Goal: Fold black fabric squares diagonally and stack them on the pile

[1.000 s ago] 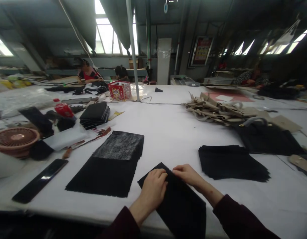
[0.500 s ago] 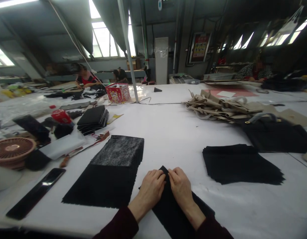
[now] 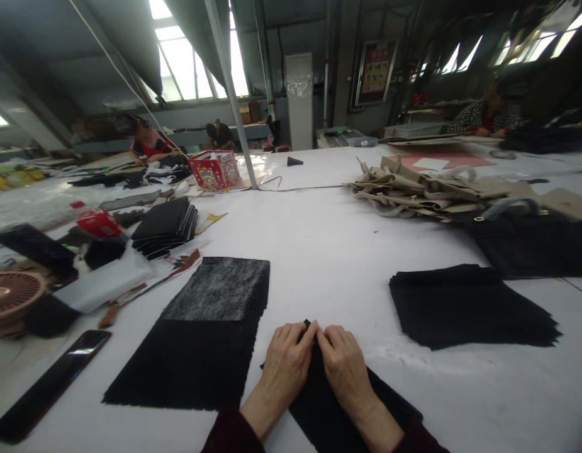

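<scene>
A black fabric piece lies at the table's near edge, turned like a diamond. My left hand and my right hand rest side by side on its far corner, fingertips pinched together at that corner. To the left sits a thick stack of black fabric pieces topped with a greyish sheet. Off to the right lies another pile of black fabric pieces.
The white table carries a phone at the near left, a pink fan, black wallets, a red box, beige bag parts and a black bag. Other people work at far tables.
My right hand slid left to meet my left hand at the piece's far corner. The view shifted closer to the table and a little right.
</scene>
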A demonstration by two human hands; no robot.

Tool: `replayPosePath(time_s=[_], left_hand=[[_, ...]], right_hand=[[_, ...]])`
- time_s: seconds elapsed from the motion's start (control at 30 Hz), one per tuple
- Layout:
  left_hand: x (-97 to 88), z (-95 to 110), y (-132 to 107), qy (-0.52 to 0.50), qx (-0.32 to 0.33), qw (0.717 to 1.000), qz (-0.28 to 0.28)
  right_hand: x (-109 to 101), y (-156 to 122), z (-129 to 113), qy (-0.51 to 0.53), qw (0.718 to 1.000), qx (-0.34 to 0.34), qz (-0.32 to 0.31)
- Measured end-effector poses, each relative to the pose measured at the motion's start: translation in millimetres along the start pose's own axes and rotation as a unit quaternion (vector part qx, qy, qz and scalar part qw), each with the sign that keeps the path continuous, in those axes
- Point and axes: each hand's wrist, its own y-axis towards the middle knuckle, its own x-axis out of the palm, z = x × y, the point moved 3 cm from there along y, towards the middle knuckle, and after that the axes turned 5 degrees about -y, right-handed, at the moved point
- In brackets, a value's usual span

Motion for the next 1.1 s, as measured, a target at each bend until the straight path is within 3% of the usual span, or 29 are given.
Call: replayPosePath(time_s=[0.67,1.1], left_hand=[[1.4,-2.5,1.2,0.007,-0.022,1.000,-0.005],[-5.8,-2.5,3.8,0.050,-0.049,0.998,-0.004]], right_hand=[[3.8,-0.8,1.0,0.018,1.000,-0.010,-0.020],[4.1,-1.0,0.9,0.022,1.000,-0.012,0.004]])
